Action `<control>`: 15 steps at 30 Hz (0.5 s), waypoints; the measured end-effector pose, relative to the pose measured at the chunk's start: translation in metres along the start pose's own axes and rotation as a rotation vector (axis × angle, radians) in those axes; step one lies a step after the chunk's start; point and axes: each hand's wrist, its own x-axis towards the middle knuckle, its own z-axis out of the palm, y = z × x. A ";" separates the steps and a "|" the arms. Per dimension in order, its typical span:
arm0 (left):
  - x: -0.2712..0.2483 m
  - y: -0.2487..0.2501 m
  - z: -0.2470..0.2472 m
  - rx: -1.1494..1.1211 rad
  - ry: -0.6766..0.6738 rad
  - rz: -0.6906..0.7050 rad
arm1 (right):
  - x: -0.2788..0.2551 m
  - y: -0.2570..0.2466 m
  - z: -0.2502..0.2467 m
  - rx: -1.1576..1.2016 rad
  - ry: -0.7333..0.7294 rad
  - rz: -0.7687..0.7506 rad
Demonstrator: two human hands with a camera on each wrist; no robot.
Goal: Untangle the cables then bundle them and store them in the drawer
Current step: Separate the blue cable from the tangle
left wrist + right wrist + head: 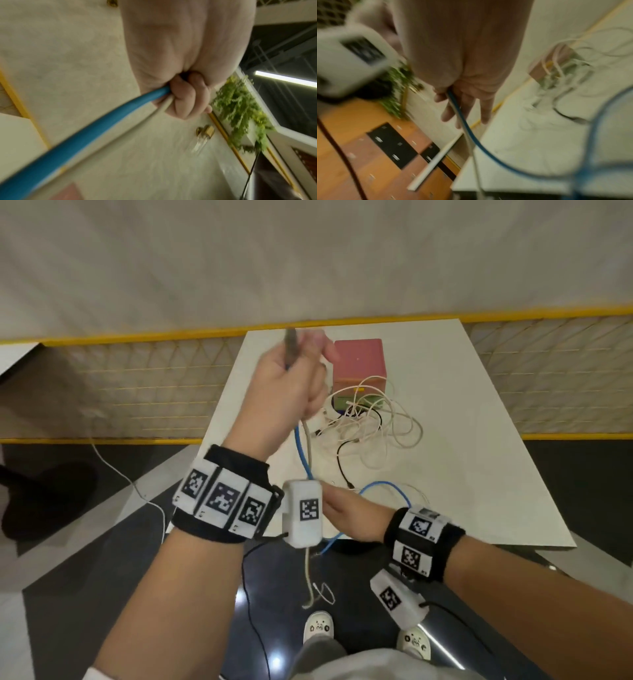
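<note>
My left hand (287, 392) is raised over the white table (462, 440), its curled fingers (185, 97) gripping a blue cable (301, 453) (85, 135) and a beige cable (307, 446) (137, 121) together. Both run down into my right hand (346, 515) (465, 108) at the table's front edge. There the thumb holds them against straight fingers. The left wrist camera partly hides that hand in the head view. Below it the beige end hangs off the table. A tangle of white cables (376, 419) (556, 81) and a black cable (342, 460) lies before the pink drawer box (359, 357).
The blue cable loops on the table at the front right (387, 486). A yellow-railed mesh fence (137, 378) runs behind the table. A thin white wire (137, 491) trails over the floor at the left. My shoes (318, 625) stand below the table's front edge.
</note>
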 end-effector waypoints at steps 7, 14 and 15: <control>0.003 0.019 -0.027 0.020 0.084 0.063 | -0.026 0.070 0.018 -0.140 -0.215 0.304; -0.005 0.001 -0.019 0.049 0.074 -0.006 | -0.017 0.062 0.032 -0.067 -0.321 0.296; -0.006 0.000 -0.018 0.055 0.068 -0.018 | -0.015 0.065 0.030 -0.142 -0.325 0.279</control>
